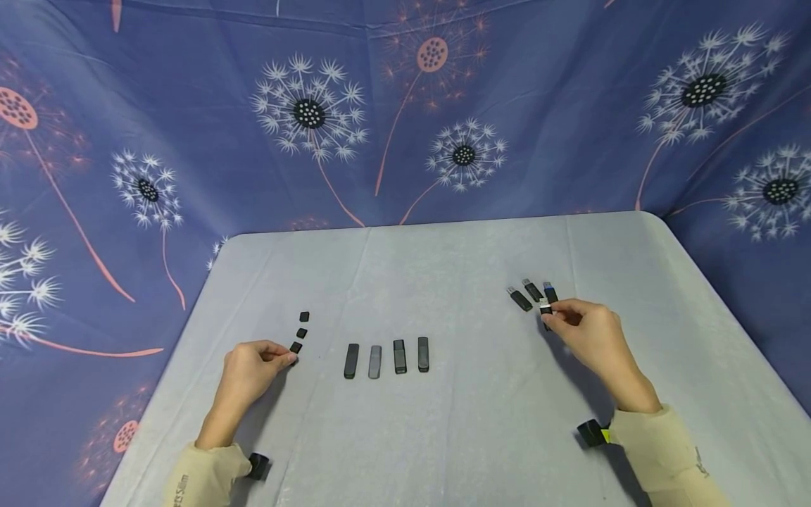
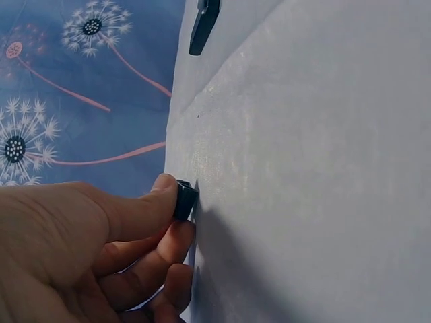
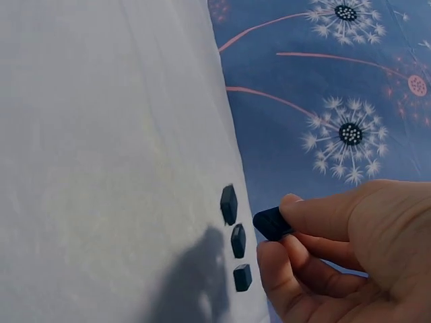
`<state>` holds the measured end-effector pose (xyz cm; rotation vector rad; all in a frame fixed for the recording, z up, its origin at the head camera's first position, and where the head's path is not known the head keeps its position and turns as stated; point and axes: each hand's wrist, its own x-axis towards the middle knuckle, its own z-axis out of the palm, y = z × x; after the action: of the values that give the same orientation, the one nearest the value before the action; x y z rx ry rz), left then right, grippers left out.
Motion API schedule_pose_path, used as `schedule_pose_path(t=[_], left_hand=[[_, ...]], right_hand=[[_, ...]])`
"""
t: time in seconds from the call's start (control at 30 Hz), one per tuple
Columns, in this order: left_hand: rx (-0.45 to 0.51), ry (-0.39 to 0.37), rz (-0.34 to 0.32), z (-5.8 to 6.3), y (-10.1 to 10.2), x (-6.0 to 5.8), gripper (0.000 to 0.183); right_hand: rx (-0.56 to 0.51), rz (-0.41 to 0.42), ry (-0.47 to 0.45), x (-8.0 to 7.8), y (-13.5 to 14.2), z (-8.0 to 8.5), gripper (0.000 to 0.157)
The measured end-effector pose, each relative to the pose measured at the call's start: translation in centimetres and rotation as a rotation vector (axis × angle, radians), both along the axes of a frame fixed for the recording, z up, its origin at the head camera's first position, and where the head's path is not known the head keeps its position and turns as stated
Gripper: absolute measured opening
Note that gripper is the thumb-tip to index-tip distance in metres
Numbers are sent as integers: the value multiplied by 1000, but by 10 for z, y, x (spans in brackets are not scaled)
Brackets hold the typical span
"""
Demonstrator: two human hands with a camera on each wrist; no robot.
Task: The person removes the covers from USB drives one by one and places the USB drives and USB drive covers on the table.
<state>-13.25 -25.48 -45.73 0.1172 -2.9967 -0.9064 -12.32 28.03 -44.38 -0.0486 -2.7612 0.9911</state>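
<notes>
- Left sleeve [image 1: 212, 470]: dark lettering near the cuff, seen aslant, only partly readable; the end looks like "Slim". Right sleeve [image 1: 652, 440]: dark marks, too small to read.
- Any markings on the USB sticks are too small to tell.
- Left hand [image 1: 250, 370]: thumb and fingertips nearly together, pinching a small black cap [image 2: 186, 200] at table left. At least two loose caps [image 1: 305, 317] lie in a line just beyond.
- Right hand [image 1: 589, 331]: thumb and fingers close on a black stick [image 1: 545, 308], metal plug pointing away from the person, at table right. Three bare sticks [image 1: 519, 298] lie just beyond and to its left, plugs outward, one plug blue.
- Middle: row of four dark sticks [image 1: 400, 356], side by side with slim gaps; second from left paler grey.
- Edges: table [image 1: 481, 429] under pale cloth, far corners rounded, meeting a blue dandelion-print backdrop [image 1: 532, 105]. Both hands well inside the side edges.
- Room: broad cloth between row and right-hand group; a narrower strip between row and left hand; more along the near side.
</notes>
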Motion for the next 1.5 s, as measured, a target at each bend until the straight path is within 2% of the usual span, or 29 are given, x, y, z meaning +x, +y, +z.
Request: schedule_pose_path(t=[0.17,0.6,1.0,1.23,1.33,1.5], left_hand=[[1,-19,0,1,-1,1,14],[1,-20,-7,1,-2,2,12],[-10,-14,-28,1,-5,2,11],[-8,-2,-51,4,-8,4,10],[-25,24,-40,7,-10,5,12],[-91,110,16,17,-11,9,17]], right_hand=[[-9,-11,-68,-1,3,-3,28],[26,-42,-152,-5,4,-12,25],[60,-91,-84,-6,4,-17,13],[65,-88,-89,-4,5,-16,16],[69,-87,-81,-2,4,-14,17],[55,-85,-78,3,3,-7,18]])
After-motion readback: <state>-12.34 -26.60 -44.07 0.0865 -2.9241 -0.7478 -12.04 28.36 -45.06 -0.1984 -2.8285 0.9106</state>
